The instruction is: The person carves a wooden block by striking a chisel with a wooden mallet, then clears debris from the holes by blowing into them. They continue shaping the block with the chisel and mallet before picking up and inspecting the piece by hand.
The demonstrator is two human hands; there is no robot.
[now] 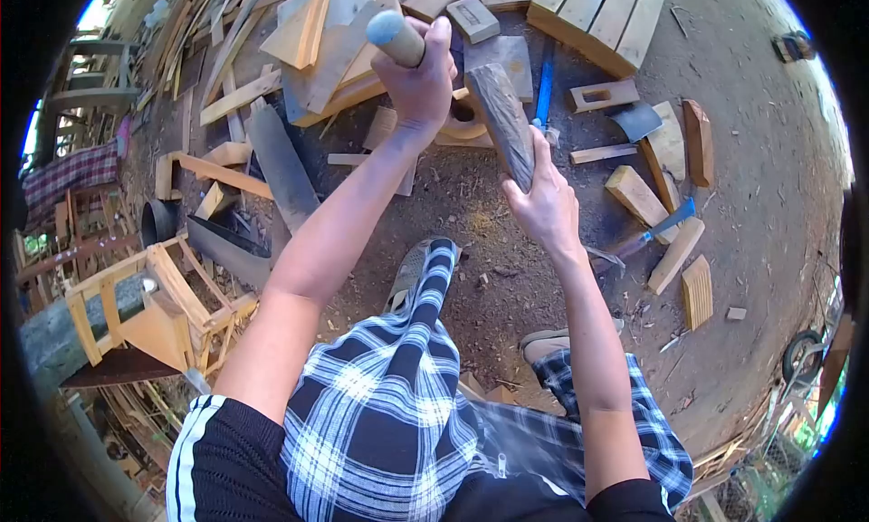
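Note:
My left hand (418, 83) is wrapped around a thick round wooden handle (398, 40) with a pale blue end. That end points up toward me, and whatever lies below my fist is hidden. In my right hand (546, 205) is a rough, grey-brown piece of wood (501, 119), gripped at its near end and slanting away to the upper left. Beneath and between my hands, a light wooden piece with a round opening (463, 128) is partly covered. Just right of the grey-brown wood lies a blue bar (545, 83).
Wood offcuts (634, 194) and a blue-bladed tool (647, 232) lie on the dirt at right. A slatted wooden piece (602, 15) stands at the top. Stacked boards (339, 74) are at upper left, a small wooden frame (172, 287) at left. My checked cloth (380, 431) covers my lap.

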